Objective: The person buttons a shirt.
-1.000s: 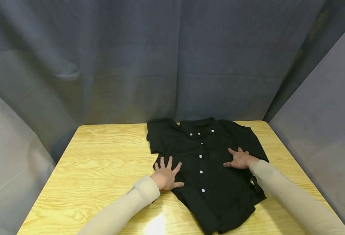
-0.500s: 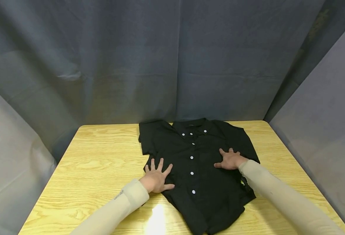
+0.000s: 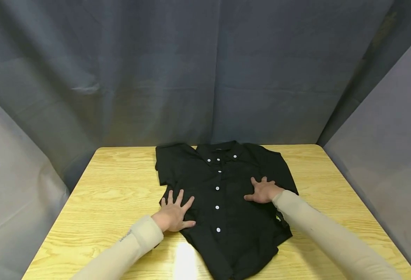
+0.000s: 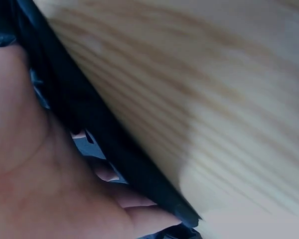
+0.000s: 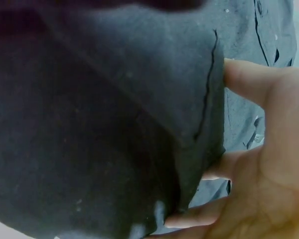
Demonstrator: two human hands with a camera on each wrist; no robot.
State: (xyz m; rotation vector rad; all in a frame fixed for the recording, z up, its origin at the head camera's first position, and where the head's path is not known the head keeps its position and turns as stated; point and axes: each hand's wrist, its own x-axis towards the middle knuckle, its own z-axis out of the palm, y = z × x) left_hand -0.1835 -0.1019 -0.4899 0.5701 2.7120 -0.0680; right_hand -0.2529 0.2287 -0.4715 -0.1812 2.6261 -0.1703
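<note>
A black short-sleeved button-up shirt (image 3: pixel 233 214) lies front side up on the table, collar toward the back and white buttons down its middle. Fingers spread, my left hand (image 3: pixel 174 214) rests on the shirt's left side below the sleeve. My right hand (image 3: pixel 263 192) lies with straight, spread fingers on the right chest, below the other sleeve. In the left wrist view, a dark fabric edge (image 4: pixel 104 124) runs along my fingers. Loose black cloth (image 5: pixel 89 124) fills much of the right wrist view, partly covering my fingertips. The hem's lower tip reaches the bottom of the head view.
The wooden table (image 3: pixel 114 186) has its back edge close behind the collar. A grey curtain (image 3: pixel 156 77) hangs behind it, with lighter grey cloth walls (image 3: pixel 394 128) at both sides. Bare tabletop shows left and right of the shirt.
Both hands have moved left across the table, and the shirt has slid left with them, keeping its shape. The fingers have stayed spread on the cloth.
</note>
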